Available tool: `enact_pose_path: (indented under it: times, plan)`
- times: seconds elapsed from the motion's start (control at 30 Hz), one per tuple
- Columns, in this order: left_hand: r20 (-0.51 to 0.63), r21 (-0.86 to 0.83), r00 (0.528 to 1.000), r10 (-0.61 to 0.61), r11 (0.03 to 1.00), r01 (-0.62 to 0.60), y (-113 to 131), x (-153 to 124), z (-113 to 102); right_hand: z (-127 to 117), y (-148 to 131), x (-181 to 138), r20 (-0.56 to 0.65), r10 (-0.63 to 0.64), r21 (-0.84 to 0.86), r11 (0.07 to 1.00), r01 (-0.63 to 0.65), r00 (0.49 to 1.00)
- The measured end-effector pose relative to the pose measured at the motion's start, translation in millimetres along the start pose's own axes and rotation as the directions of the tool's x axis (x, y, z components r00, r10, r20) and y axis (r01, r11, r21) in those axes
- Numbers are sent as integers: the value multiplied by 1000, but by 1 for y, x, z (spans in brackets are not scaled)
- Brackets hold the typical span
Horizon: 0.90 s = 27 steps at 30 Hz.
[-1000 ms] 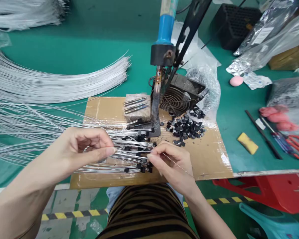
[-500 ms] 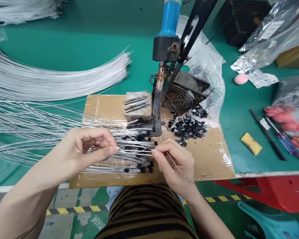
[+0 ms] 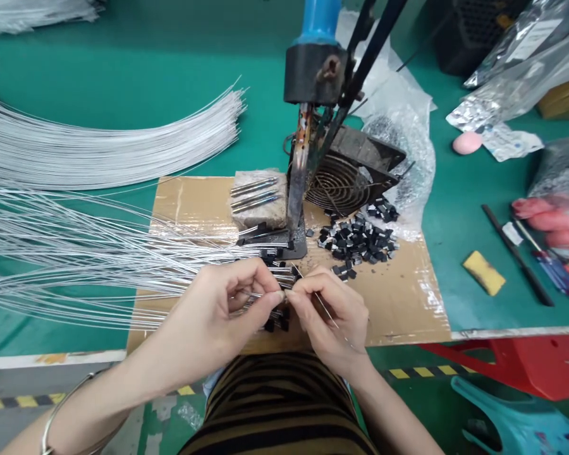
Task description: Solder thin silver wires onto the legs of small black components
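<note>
My left hand (image 3: 237, 309) pinches the end of a grey wire, thumb and forefinger pressed together; the wire end itself is mostly hidden. Right against its fingertips, my right hand (image 3: 336, 313) is closed in a pinch, with a thin metallic wire (image 3: 329, 309) slanting across its fingers. What lies between the two pinches is too small to make out. Under and behind my left hand lie many grey wires (image 3: 99, 253), several tipped with black connectors (image 3: 277, 319). Above the hands, a soldering iron (image 3: 299, 183) with a blue handle points down in its stand.
A pile of loose black connectors (image 3: 358, 240) lies on the cardboard (image 3: 398, 303), near a small fan (image 3: 341, 183). Metal tips rest on a block (image 3: 260, 215). At the left is a thick wire bundle (image 3: 123, 151). A yellow sponge (image 3: 484, 273) and a black rod (image 3: 516, 256) lie right.
My left hand has slid right along the wire until its fingertips meet those of my right hand. The right hand stays almost in place, still pinching.
</note>
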State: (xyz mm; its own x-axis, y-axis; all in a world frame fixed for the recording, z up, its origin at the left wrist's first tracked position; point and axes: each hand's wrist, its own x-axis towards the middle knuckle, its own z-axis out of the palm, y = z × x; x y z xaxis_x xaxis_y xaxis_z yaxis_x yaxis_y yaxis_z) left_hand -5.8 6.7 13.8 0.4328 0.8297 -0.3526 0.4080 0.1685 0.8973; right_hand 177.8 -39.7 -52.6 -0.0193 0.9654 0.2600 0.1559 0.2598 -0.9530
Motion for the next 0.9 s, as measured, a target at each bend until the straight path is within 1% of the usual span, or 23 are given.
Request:
enact_pose_path:
  times: [0.03, 0.1, 0.17, 0.2, 0.23, 0.3, 0.37, 0.43, 0.57, 0.7, 0.9]
  plan:
    - [-5, -42, 1000, -15, 999, 15, 0, 3, 0, 1, 0, 0, -20, 27, 1, 1000, -27, 999]
    - [-32, -90, 999, -38, 995, 35, -1, 7, -1, 2, 0, 0, -87, 127, 24, 992, -125, 988]
    - [-65, -111, 996, -55, 993, 48, -3, 10, -1, 1, 0, 0, -176, 255, 121, 964, -236, 951]
    - [-77, -116, 995, -62, 992, 53, -4, 11, -1, 0, 0, 0, -201, 308, 196, 943, -270, 930]
    - [-85, -120, 994, -66, 991, 55, -6, 12, -2, -1, 0, 0, -204, 350, 280, 916, -288, 914]
    - [-92, -126, 994, -65, 991, 53, -8, 12, -3, -4, 1, -2, -161, 399, 417, 856, -304, 903]
    - [-100, -131, 994, -53, 991, 40, -9, 12, -4, -4, 1, -3, -102, 427, 482, 811, -331, 898]
    - [-107, -131, 993, -41, 991, 26, -10, 12, -5, -3, 0, -4, -64, 446, 474, 801, -366, 893]
    - [-143, -80, 990, -2, 997, -10, -11, 10, -4, 2, -7, -3, -10, 439, 387, 830, -401, 898]
    - [-210, 6, 977, 37, 999, -36, -10, 6, -1, 5, -13, 0, -39, 420, 340, 859, -383, 907]
    - [-237, 71, 971, 40, 997, -24, -3, 4, 4, 6, -14, 2, -33, 431, 348, 851, -393, 902]
